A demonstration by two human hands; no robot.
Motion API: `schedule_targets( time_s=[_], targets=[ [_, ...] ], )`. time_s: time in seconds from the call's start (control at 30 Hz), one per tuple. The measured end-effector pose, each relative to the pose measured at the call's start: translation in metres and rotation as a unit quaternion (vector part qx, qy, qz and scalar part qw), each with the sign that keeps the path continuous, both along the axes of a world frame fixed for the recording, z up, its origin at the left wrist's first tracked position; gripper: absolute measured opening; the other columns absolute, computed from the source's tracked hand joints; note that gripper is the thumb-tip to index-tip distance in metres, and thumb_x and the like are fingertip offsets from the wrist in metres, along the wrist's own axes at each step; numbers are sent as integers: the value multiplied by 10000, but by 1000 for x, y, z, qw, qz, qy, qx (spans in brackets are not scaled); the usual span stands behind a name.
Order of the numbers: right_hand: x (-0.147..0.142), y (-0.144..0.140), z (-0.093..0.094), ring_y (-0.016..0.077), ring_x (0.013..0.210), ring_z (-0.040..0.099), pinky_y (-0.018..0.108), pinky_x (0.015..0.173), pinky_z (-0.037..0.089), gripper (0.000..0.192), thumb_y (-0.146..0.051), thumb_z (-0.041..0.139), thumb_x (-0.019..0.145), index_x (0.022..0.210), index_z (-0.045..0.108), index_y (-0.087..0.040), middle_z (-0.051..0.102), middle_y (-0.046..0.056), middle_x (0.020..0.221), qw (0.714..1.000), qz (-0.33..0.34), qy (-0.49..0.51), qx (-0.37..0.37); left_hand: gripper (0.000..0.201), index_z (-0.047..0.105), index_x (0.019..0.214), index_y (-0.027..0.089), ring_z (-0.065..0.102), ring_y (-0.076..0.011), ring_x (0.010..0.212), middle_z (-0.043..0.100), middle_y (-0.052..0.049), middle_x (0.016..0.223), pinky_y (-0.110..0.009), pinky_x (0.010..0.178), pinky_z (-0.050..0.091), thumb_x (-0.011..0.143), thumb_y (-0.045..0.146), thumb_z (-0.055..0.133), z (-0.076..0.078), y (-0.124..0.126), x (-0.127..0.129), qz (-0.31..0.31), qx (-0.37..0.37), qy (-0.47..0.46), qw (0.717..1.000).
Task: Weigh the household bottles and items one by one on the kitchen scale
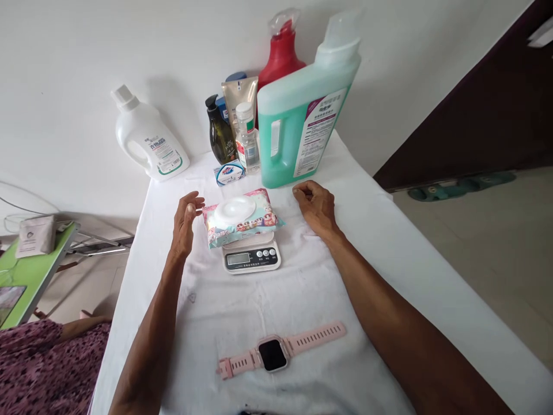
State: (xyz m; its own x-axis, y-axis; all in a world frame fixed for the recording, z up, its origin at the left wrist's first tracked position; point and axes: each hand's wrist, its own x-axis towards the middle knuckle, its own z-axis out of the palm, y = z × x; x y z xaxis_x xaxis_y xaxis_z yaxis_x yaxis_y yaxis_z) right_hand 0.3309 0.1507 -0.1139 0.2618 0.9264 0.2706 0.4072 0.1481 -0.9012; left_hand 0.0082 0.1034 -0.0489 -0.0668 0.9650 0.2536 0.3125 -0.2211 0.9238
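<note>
- A soft plastic pack of wet wipes with a white round flip lid (240, 217) lies flat on a small white digital kitchen scale (252, 257) at the centre of the white-clothed surface (389, 242).
- The pack overhangs the scale platform on both sides; the scale's display and buttons show at its 6 o'clock edge. The reading cannot be made out.
- Left hand (185, 222) stands at 9 o'clock of the pack, fingers spread and slightly curled, fingertips just beside or touching the pack's left end; contact cannot be confirmed. It grips nothing.
- Right hand (315, 203) rests on the cloth at 3 o'clock of the pack, apart from it, fingers curled loosely inward, holding nothing visible.
- A pink strap smartwatch with a dark square face (276, 353) lies flat at 6 o'clock, well apart from the scale.
- At 12 o'clock stand a large translucent jug of green liquid (302, 121), a red spray bottle (280, 52) behind it, a small clear bottle with a white cap (247, 141), a dark pump bottle (219, 135) and a small blue-and-white box (228, 173).
- A white detergent bottle (149, 141) leans at 10 o'clock.
</note>
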Motion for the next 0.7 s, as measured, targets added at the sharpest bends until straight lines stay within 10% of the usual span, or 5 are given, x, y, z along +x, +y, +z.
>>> schedule_targets(
  time_s=[0.2,0.4,0.7],
  targets=[
    [8,-17,30,244,881,690,377,824,541,93,-322,614,809,809,648,-236,756,58,895,997,60,-12,-50,943,504,1539,270,511,-394,1447,555,-171,1541,-560,1175,429,768,717,812,44,-20,26,-96,41,192,976],
    [16,-90,35,235,811,684,345,721,526,302,-505,558,927,837,664,-238,750,54,878,994,86,27,-53,1153,423,1610,312,462,-448,1448,497,-181,1561,-648,1155,414,639,645,949,43,-27,33,-107,37,341,933],
    [8,-113,21,170,637,539,287,571,416,401,-568,557,960,745,598,-231,629,14,719,986,103,106,-74,716,606,1352,223,642,-337,1178,686,-109,1270,-474,973,563,723,345,924,43,-20,37,-88,44,402,910]
  ],
)
